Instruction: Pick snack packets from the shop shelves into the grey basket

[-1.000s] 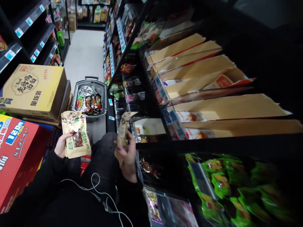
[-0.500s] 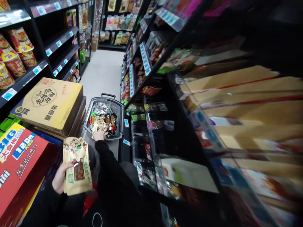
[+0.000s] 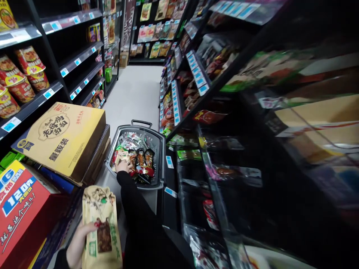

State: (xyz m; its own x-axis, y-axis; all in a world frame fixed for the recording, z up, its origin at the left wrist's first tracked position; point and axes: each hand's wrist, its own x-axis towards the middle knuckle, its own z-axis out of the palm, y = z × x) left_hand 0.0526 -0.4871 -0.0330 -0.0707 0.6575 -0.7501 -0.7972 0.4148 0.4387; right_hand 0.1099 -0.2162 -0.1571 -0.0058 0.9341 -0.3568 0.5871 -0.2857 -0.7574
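Note:
My left hand [image 3: 78,243] grips a beige snack pouch [image 3: 102,228] with a small window, held upright at the bottom left. My right hand [image 3: 123,165] reaches forward on a black sleeve into a grey shopping basket [image 3: 157,149] on the floor. The hand rests on a pale packet [image 3: 120,155] among several snack packs; its fingers are mostly hidden by the packs.
A yellow carton [image 3: 61,136] lies on dark boxes at the left, with a red carton [image 3: 19,201] nearer me. Black shelves of snacks [image 3: 213,123] run along the right. More shelves line the left, and the pale aisle floor [image 3: 134,93] runs ahead.
My right hand left the shelf side with a pouch and reached into the basket. My view swung up and along the aisle. The left hand kept its pouch.

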